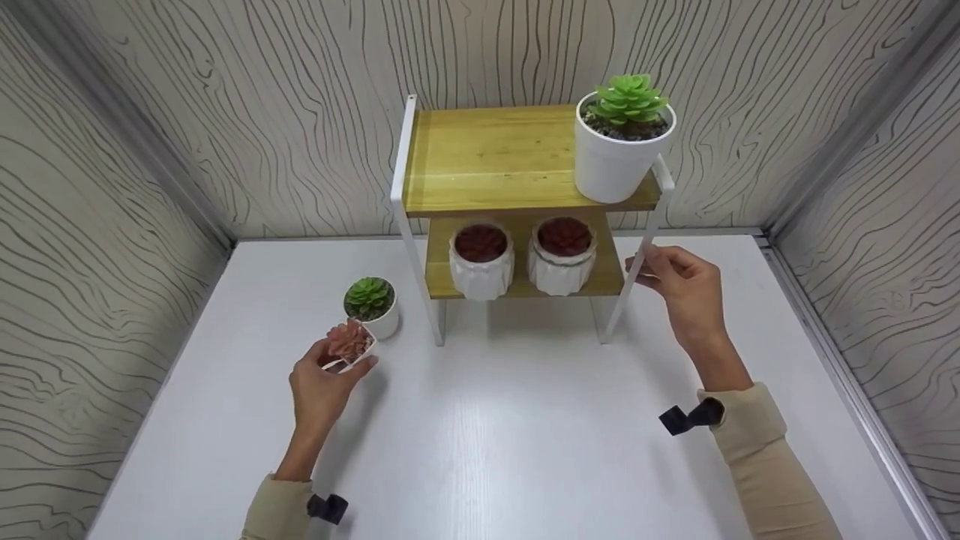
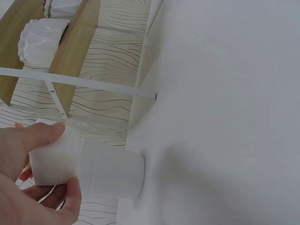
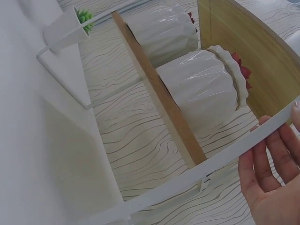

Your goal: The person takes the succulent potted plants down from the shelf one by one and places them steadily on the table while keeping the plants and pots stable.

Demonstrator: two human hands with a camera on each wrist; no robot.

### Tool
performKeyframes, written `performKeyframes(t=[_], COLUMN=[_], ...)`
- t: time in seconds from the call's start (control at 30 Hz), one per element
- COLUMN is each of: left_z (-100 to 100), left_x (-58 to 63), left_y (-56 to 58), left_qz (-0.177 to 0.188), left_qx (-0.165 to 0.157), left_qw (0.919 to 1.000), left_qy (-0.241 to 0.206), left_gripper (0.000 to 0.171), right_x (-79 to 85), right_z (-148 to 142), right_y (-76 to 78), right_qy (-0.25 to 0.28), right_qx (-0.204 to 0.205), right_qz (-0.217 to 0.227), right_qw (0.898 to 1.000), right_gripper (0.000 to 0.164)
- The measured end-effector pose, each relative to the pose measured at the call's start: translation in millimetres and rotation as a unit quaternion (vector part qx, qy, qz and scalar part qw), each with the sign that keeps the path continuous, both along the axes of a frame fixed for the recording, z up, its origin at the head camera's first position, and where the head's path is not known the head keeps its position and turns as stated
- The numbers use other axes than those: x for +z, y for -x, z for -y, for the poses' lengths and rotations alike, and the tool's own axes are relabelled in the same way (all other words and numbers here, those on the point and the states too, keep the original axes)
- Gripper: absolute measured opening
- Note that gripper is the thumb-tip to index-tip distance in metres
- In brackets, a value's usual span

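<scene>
Here, the left hand [image 1: 321,386] pinches a pink potted succulent [image 1: 350,341] (a green potted succulent [image 1: 371,298] stands just beyond that hand); the right hand [image 1: 688,292] grips the two-tier shelf [image 1: 487,154].

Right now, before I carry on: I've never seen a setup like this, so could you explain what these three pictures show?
There is no machine here, just a person's two bare hands. The wide picture comes from a camera worn on the head, looking forward and down. The other two come from wrist cameras, each watching its own hand's work.

The left hand holds a small pot with a pinkish succulent, raised off the white table. Close by, a small pot with a green succulent stands on the table.

The right hand grips the right upright of a two-tier shelf. Its top board bears a larger white pot with a green succulent; its lower board bears two white pots with dark red plants.
</scene>
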State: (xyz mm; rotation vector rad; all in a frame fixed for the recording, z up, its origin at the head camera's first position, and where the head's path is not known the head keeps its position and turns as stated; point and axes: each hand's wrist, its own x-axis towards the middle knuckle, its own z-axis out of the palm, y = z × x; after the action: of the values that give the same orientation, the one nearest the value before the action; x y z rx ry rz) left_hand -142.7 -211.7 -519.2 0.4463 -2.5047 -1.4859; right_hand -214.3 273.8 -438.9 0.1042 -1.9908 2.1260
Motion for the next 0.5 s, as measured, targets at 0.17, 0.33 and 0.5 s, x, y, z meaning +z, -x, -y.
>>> performKeyframes(t=[0.17, 0.33, 0.5], left_z=[4.3, 11.4, 18.2], left_x=[-11.0, -20.4, -26.7], left_y=[4.2, 7.0, 10.7], left_qz=[0.006, 0.016, 0.012], left_qx=[0.015, 0.052, 0.083], left_qw=[0.9999, 0.9984, 0.9959], left_qy=[-0.006, -0.017, -0.034], left_gripper=[0.067, 0.067, 0.065], right_x=[0.1, -0.8, -0.6], right_z=[-0.3, 0.5, -0.4], right_y=[0.9, 0.7, 0.7], right_qy=[0.006, 0.012, 0.007], right_qx=[-0.001, 0.002, 0.001], right_qz=[-0.004, -0.001, 0.001], right_qw=[1.000, 1.000, 1.000], right_gripper=[0.028, 0.034, 0.030])
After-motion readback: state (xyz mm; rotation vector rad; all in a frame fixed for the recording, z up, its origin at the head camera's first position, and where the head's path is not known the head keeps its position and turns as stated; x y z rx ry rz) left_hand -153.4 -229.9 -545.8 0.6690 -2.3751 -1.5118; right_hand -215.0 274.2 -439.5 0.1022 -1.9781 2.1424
